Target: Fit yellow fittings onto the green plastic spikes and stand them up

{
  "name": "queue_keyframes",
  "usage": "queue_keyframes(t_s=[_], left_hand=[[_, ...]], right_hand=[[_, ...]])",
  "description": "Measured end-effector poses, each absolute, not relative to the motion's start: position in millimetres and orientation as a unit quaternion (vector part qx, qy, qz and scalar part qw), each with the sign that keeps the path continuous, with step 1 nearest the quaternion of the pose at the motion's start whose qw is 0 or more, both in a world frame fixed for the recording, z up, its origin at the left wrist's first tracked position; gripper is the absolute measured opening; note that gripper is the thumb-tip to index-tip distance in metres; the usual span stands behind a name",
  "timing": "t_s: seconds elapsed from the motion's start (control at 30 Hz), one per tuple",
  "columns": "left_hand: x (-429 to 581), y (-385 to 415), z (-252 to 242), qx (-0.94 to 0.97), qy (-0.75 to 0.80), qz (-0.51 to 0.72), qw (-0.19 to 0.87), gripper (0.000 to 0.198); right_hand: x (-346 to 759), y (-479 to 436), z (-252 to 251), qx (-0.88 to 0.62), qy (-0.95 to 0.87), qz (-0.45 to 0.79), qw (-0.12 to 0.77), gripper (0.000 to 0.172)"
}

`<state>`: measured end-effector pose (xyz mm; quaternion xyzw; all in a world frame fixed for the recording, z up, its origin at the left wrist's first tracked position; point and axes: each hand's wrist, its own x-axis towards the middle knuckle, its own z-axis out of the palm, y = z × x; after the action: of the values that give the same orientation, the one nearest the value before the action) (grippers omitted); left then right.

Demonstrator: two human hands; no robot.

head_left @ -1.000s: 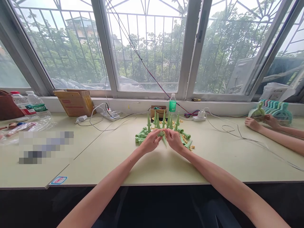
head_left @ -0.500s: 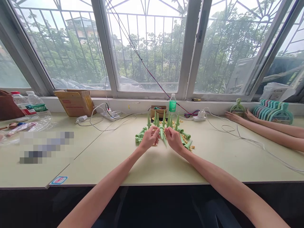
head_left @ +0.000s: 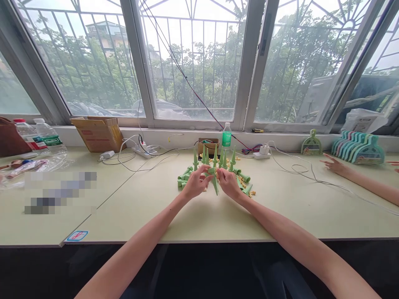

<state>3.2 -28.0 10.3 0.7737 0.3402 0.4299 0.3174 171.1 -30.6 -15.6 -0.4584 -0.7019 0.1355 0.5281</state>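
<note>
A light green cone-shaped plastic spike [head_left: 215, 187] points downward between my two hands, its collared top uppermost. My left hand [head_left: 195, 182] has its thumb and index finger around the collar end. Close against the spike's right side, my right hand [head_left: 229, 182] is closed in a pinch; what its fingertips hold is too small to make out. Behind my hands, several finished-looking green spikes [head_left: 233, 160] stand upright on their collars. Loose green pieces [head_left: 184, 176] lie left of my left hand. Small yellow parts [head_left: 253, 193] are scattered to the right.
A green-labelled bottle [head_left: 227, 136] and a small cardboard box [head_left: 208, 146] stand behind the spikes. White cables and a power strip [head_left: 145, 151] lie along the sill. At right, another person's hand [head_left: 335, 165] is near a row of green hanger-like items [head_left: 358, 147].
The spike between my hands has tilted and its collar now shows higher, between my fingertips. My left fingers have spread slightly. The other person's hands have drawn back to the right.
</note>
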Motion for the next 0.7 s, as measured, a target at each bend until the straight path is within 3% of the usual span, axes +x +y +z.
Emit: queue_keyframes(t_s=[0.17, 0.43, 0.57, 0.7], left_hand=[[3.0, -29.8, 9.3, 0.809, 0.347, 0.423, 0.213, 0.038], [6.9, -26.6, 4.7, 0.786, 0.355, 0.466, 0.200, 0.038], [7.7, -23.2, 4.5, 0.754, 0.360, 0.480, 0.267, 0.035], [7.8, -21.7, 7.3, 0.700, 0.363, 0.459, 0.408, 0.056]], right_hand=[[169.6, -31.8, -13.4, -0.460, -0.691, 0.167, 0.532, 0.048], [165.6, -35.0, -11.5, -0.445, -0.688, 0.158, 0.551, 0.045], [166.5, -35.6, -10.4, -0.452, -0.678, 0.141, 0.563, 0.043], [166.9, -37.7, -8.8, -0.450, -0.687, 0.117, 0.558, 0.042]])
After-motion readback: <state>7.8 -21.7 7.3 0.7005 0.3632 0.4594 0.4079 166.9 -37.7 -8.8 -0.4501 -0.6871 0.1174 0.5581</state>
